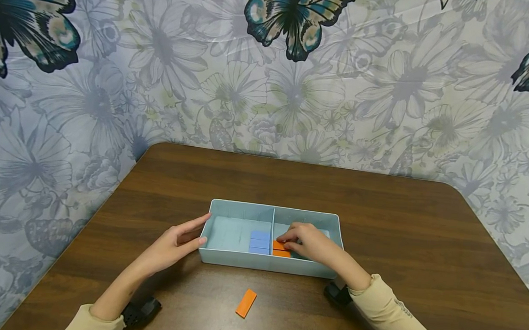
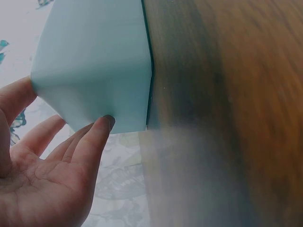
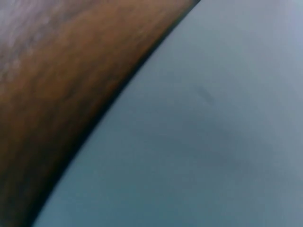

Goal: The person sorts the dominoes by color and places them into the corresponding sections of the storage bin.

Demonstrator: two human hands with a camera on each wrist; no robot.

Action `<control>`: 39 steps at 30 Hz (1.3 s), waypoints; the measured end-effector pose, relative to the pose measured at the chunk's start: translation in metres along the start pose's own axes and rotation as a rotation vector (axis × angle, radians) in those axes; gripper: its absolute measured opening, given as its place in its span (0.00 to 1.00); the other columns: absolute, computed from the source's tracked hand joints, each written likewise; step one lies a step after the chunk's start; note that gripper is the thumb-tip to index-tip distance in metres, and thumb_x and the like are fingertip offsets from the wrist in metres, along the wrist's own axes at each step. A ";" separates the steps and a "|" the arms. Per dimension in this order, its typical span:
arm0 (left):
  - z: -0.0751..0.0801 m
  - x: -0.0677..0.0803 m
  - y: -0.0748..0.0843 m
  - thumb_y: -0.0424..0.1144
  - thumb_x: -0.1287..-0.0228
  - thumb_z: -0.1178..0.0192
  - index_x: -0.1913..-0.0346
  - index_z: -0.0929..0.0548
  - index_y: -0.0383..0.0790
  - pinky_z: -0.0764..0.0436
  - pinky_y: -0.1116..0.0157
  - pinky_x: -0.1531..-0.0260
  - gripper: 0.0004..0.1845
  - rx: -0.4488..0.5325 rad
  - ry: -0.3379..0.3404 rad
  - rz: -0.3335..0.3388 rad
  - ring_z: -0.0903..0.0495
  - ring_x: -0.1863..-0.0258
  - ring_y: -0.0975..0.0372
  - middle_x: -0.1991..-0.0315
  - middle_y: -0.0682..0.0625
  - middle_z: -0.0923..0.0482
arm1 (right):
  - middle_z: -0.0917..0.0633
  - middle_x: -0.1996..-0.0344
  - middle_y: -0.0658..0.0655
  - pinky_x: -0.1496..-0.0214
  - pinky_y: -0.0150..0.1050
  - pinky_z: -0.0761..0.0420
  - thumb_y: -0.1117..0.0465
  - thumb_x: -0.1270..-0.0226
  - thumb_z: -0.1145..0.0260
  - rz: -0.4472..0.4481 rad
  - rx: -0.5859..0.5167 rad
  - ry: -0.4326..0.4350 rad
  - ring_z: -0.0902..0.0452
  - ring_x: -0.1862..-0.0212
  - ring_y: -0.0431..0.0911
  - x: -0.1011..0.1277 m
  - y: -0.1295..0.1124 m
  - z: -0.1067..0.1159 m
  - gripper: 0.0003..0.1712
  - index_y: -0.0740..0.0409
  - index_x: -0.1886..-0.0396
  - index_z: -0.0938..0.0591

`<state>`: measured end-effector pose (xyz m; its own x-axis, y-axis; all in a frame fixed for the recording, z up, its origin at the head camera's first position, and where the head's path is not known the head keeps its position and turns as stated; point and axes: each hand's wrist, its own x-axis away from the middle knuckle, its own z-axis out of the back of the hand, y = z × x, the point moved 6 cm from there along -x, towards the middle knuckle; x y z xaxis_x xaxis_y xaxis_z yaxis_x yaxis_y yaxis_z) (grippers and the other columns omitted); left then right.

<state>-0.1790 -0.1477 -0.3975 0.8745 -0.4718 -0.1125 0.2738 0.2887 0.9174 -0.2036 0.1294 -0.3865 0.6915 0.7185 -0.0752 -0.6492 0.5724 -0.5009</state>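
A light blue box [image 1: 236, 259] with a divider [image 1: 272, 231] down its middle stands on the table. Several blue blocks [image 1: 259, 242] lie flat side by side in its left compartment, against the divider. My left hand [image 1: 168, 250] touches the box's left end with fingers extended; in the left wrist view, fingertips [image 2: 106, 122] rest against the end wall. Inside the right compartment, my right hand [image 1: 310, 241] pinches an orange block [image 1: 278, 245] beside the divider. Another orange block [image 1: 282, 254] lies along the front wall there. The right wrist view shows only blurred box wall [image 3: 199, 142] and table.
One loose orange block [image 1: 246, 303] lies on the brown wooden table [image 1: 183, 301] in front of the box. Behind the table hangs a floral cloth [image 1: 232, 102] with butterfly figures. Black wrist cameras [image 1: 142, 311] sit by both sleeves.
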 end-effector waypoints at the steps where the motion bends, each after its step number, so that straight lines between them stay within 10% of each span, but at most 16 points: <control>1: 0.000 0.000 0.000 0.39 0.32 0.44 0.29 0.41 0.36 0.30 0.56 0.48 0.31 0.001 0.000 0.000 0.36 0.39 0.43 0.31 0.40 0.45 | 0.19 0.67 0.51 0.68 0.31 0.26 0.70 0.40 0.34 -0.001 -0.006 -0.004 0.27 0.67 0.40 0.000 0.000 0.000 0.12 0.64 0.56 0.15; 39: -0.001 0.000 0.001 0.37 0.32 0.44 0.30 0.42 0.33 0.30 0.65 0.48 0.31 0.027 -0.009 -0.033 0.37 0.38 0.43 0.32 0.38 0.44 | 0.18 0.63 0.53 0.62 0.35 0.24 0.68 0.33 0.40 -0.064 0.002 0.053 0.25 0.65 0.41 0.002 0.004 0.005 0.11 0.64 0.54 0.16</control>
<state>-0.1780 -0.1468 -0.3967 0.8617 -0.4880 -0.1392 0.2912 0.2508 0.9232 -0.2064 0.1356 -0.3846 0.7473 0.6585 -0.0888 -0.6039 0.6172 -0.5043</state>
